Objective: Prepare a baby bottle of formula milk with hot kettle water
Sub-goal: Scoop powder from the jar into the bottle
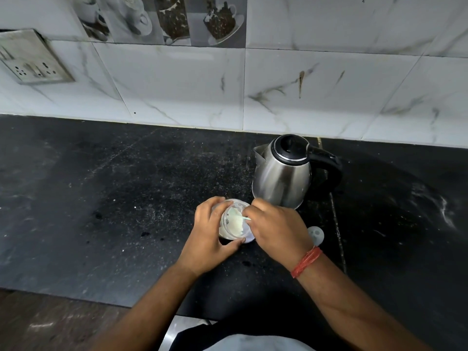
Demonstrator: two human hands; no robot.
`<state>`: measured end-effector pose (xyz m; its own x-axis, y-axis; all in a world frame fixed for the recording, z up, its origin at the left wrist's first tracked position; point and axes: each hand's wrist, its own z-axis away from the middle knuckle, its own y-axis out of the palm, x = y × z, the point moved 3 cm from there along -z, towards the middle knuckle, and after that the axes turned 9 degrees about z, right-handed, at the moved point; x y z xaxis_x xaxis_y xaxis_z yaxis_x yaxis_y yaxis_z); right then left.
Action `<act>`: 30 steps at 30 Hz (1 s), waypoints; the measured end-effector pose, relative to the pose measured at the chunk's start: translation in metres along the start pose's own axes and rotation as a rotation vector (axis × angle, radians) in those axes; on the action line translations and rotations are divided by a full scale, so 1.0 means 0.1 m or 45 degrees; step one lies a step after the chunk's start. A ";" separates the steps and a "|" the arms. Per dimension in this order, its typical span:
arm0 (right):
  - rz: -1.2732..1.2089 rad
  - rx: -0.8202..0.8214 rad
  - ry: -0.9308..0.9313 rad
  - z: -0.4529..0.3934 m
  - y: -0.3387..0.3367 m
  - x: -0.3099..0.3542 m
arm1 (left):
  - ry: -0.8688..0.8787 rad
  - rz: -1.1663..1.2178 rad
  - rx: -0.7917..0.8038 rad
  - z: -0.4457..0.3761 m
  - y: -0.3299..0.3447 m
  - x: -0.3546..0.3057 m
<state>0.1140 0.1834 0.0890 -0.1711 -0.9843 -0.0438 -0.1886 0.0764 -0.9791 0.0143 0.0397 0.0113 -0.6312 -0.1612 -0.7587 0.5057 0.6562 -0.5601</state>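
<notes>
jar (234, 224): small clear round container with white powder inside, standing on the bench just in front of the kettle; its wide open mouth faces the camera.
left hand (211, 231): fingers curled round the jar's left side and thumb under its near edge, gripping it.
right hand (276, 225): fingers pinched shut on a scoop, fingertips at the jar's mouth; a red thread band (306, 262) is wound round the wrist.
scoop (240, 217): thin, pale green-white plastic, its handle poking out from the fingertips and its bowl down in the powder.
kettle (283, 173): brushed steel body, tapering upward, black lid closed, black loop handle to the right, spout to the left; upright on the bench near the wall.
small cap (316, 234): pale grey, round, lying flat on the bench just right of the right wrist; what it belongs to cannot be told.
bench (114, 198): black polished stone, speckled, dusted with white specks and smears, a seam running under the kettle.
wall (329, 84): glossy white marble-look tiles with grey veins, a strip of coffee-cup picture tiles above.
socket plate (30, 59): grimy, on the wall at far left.
</notes>
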 end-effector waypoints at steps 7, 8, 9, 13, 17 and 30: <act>-0.002 -0.024 0.023 -0.01 -0.03 0.00 | 0.037 -0.004 -0.004 0.00 0.02 -0.01; -0.002 0.003 0.024 -0.02 -0.04 0.01 | 0.036 -0.004 -0.005 0.00 0.01 -0.01; -0.003 0.037 0.025 -0.03 -0.05 0.02 | 0.035 -0.002 -0.006 -0.01 0.01 -0.02; 0.021 0.116 0.047 -0.07 -0.05 0.06 | 0.049 0.004 -0.023 -0.02 0.00 -0.04; -0.128 0.174 0.125 -0.09 -0.05 0.07 | 0.057 -0.002 -0.024 -0.03 -0.01 -0.03; -1.306 0.240 0.878 -0.13 0.18 -0.03 | -0.074 0.089 -0.066 -0.01 -0.14 0.15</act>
<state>0.0983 0.1899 0.0739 -0.5086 -0.2836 0.8129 -0.4029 -0.7561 -0.5158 -0.0026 0.0294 0.0082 -0.5591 -0.1553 -0.8144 0.5155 0.7043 -0.4882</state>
